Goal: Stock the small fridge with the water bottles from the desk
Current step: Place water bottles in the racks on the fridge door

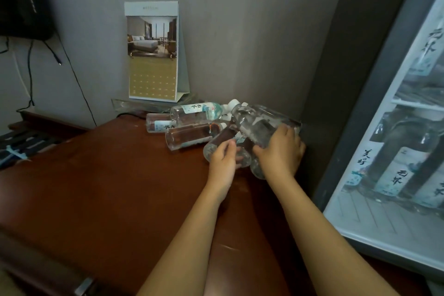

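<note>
Several clear water bottles lie in a heap at the back right of the brown desk (115, 175). My left hand (224, 160) curls round the bottom end of one lying bottle (217, 143). My right hand (280, 151) grips a bigger bottle (259, 122) that lies tilted on top of the heap, its white cap pointing to the back left. More bottles (192, 113) lie behind, labels facing up. The small fridge (360, 127) stands at the right, and through its glass door (396, 151) I see bottles on its shelves.
A standing desk calendar (153, 55) leans by the grey wall behind the heap, on a clear tray (125, 104). A dark screen (21, 0) with hanging cables is at the top left. A striped cloth (16, 146) lies at the far left.
</note>
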`<control>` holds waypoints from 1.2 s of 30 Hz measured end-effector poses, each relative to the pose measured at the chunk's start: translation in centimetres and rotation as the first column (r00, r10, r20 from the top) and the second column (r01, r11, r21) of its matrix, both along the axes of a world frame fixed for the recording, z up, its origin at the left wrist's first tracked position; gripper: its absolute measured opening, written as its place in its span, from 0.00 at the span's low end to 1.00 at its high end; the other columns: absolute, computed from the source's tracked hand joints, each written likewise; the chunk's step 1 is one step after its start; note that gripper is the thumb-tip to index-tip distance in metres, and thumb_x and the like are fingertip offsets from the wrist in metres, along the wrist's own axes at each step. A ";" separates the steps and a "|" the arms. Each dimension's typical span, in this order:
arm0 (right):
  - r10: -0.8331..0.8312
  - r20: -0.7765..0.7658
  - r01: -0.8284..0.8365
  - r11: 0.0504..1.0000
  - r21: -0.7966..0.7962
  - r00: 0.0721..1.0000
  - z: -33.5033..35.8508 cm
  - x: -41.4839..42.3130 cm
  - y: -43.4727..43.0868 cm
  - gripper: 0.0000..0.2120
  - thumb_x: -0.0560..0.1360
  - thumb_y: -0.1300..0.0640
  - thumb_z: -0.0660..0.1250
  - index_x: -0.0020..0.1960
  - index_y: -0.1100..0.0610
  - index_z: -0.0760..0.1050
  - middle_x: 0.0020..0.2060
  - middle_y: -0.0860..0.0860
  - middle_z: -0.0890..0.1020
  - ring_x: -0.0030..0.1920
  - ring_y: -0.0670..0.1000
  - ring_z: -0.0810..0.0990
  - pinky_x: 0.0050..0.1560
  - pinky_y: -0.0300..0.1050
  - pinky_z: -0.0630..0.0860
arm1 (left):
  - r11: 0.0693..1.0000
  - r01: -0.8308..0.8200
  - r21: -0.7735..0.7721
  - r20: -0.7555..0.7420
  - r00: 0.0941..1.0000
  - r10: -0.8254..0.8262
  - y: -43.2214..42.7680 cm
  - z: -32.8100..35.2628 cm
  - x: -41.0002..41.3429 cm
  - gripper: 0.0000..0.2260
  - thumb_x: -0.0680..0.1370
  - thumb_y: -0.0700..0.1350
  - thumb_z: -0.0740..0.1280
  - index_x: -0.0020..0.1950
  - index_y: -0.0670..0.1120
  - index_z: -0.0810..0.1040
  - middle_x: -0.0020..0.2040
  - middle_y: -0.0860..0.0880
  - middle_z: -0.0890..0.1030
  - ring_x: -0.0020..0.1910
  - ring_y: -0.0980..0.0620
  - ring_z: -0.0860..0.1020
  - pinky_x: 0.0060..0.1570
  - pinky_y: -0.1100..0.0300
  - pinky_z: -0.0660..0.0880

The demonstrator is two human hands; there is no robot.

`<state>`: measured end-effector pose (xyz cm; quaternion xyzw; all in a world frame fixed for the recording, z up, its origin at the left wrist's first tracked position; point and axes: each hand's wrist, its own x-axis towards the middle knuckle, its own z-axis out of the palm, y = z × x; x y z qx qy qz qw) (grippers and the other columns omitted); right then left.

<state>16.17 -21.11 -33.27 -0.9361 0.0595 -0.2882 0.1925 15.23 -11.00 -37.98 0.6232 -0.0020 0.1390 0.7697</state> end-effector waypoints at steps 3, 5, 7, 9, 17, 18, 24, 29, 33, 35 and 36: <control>0.190 0.042 -0.194 0.958 0.210 0.981 -1.1 -2.6 0.2 0.27 0.68 0.51 0.71 0.62 0.61 0.68 0.59 0.58 0.75 0.61 0.59 0.73 0.63 0.53 0.67 | 0.951 0.243 -0.191 0.056 0.970 -0.236 0.1 0.6 -0.7 0.11 0.78 0.52 0.60 0.54 0.50 0.77 0.44 0.53 0.84 0.43 0.58 0.82 0.37 0.67 0.77; 0.339 0.050 -0.325 0.834 0.447 0.939 -2.4 -4.6 0.6 0.22 0.68 0.52 0.72 0.58 0.60 0.70 0.53 0.56 0.79 0.54 0.56 0.78 0.55 0.52 0.75 | 0.890 0.368 -0.270 0.139 0.929 -0.342 0.3 0.7 -0.9 0.17 0.74 0.52 0.65 0.59 0.46 0.76 0.50 0.49 0.84 0.48 0.53 0.82 0.44 0.62 0.78; 0.413 0.072 -0.377 0.730 0.570 0.908 -3.3 -6.1 0.8 0.19 0.69 0.54 0.72 0.55 0.56 0.69 0.50 0.53 0.80 0.48 0.51 0.80 0.49 0.47 0.78 | 0.839 0.466 -0.280 0.191 0.884 -0.427 0.7 0.8 -1.1 0.18 0.70 0.50 0.71 0.58 0.47 0.78 0.53 0.46 0.83 0.52 0.49 0.81 0.49 0.59 0.78; 0.471 0.055 -0.409 0.697 0.589 0.880 -3.7 -6.4 0.4 0.19 0.69 0.56 0.72 0.54 0.52 0.65 0.48 0.51 0.80 0.47 0.49 0.80 0.47 0.43 0.78 | 0.818 0.513 -0.259 0.203 0.857 -0.473 1.1 0.8 -1.2 0.17 0.67 0.45 0.73 0.56 0.49 0.80 0.53 0.45 0.82 0.52 0.47 0.80 0.51 0.56 0.78; 0.601 -0.058 -0.461 0.667 0.585 0.797 -3.9 -7.7 -2.5 0.31 0.65 0.57 0.76 0.63 0.49 0.64 0.44 0.39 0.76 0.42 0.38 0.78 0.35 0.28 0.73 | 0.861 0.486 0.153 0.117 0.856 -0.504 0.3 1.8 -3.2 0.20 0.58 0.46 0.75 0.49 0.52 0.80 0.46 0.50 0.84 0.49 0.51 0.82 0.45 0.62 0.77; 0.614 -0.047 -0.470 0.649 0.599 0.788 -3.9 -8.0 -2.6 0.32 0.65 0.58 0.76 0.64 0.48 0.64 0.45 0.38 0.75 0.44 0.38 0.78 0.35 0.26 0.73 | 0.862 0.469 0.195 0.108 0.863 -0.494 0.2 1.9 -3.6 0.22 0.58 0.47 0.76 0.51 0.51 0.79 0.46 0.49 0.84 0.49 0.51 0.82 0.45 0.62 0.77; 0.675 -0.021 -0.523 0.591 0.614 0.737 -4.1 -10.3 -2.9 0.30 0.66 0.57 0.75 0.62 0.49 0.64 0.49 0.39 0.75 0.42 0.35 0.75 0.37 0.24 0.72 | 0.865 0.442 0.238 0.086 0.877 -0.472 0.4 1.7 -6.5 0.23 0.60 0.46 0.76 0.54 0.51 0.80 0.51 0.46 0.83 0.53 0.48 0.81 0.48 0.59 0.77; 0.689 -0.031 -0.528 0.583 0.617 0.724 -4.3 -13.0 -3.3 0.27 0.66 0.56 0.75 0.57 0.46 0.62 0.47 0.39 0.75 0.40 0.34 0.75 0.35 0.24 0.71 | 0.873 0.426 0.239 0.075 0.888 -0.454 0.1 1.7 -9.7 0.21 0.59 0.46 0.76 0.51 0.55 0.81 0.50 0.48 0.84 0.51 0.50 0.82 0.43 0.63 0.77; 0.700 -0.051 -0.516 0.572 0.638 0.712 -4.4 -15.4 -4.2 0.26 0.66 0.57 0.75 0.56 0.47 0.62 0.48 0.42 0.76 0.42 0.38 0.76 0.36 0.25 0.72 | 0.883 0.403 0.242 0.050 0.903 -0.426 -0.6 1.9 -12.4 0.25 0.57 0.46 0.77 0.54 0.50 0.79 0.50 0.47 0.84 0.50 0.49 0.82 0.43 0.63 0.77; 0.702 -0.066 -0.511 0.576 0.638 0.709 -4.4 -16.8 -4.8 0.26 0.67 0.57 0.75 0.58 0.49 0.63 0.51 0.45 0.78 0.45 0.41 0.77 0.40 0.29 0.73 | 0.874 0.409 0.262 0.031 0.902 -0.431 -1.1 2.2 -13.9 0.26 0.57 0.47 0.77 0.54 0.51 0.78 0.50 0.47 0.84 0.51 0.49 0.82 0.43 0.63 0.78; 0.702 -0.068 -0.511 0.578 0.637 0.709 -4.3 -17.5 -5.2 0.26 0.67 0.57 0.75 0.58 0.50 0.64 0.51 0.46 0.78 0.46 0.42 0.77 0.41 0.29 0.73 | 0.868 0.413 0.276 0.020 0.900 -0.435 -1.4 2.3 -14.7 0.27 0.56 0.47 0.77 0.54 0.51 0.78 0.50 0.48 0.84 0.51 0.49 0.82 0.43 0.62 0.78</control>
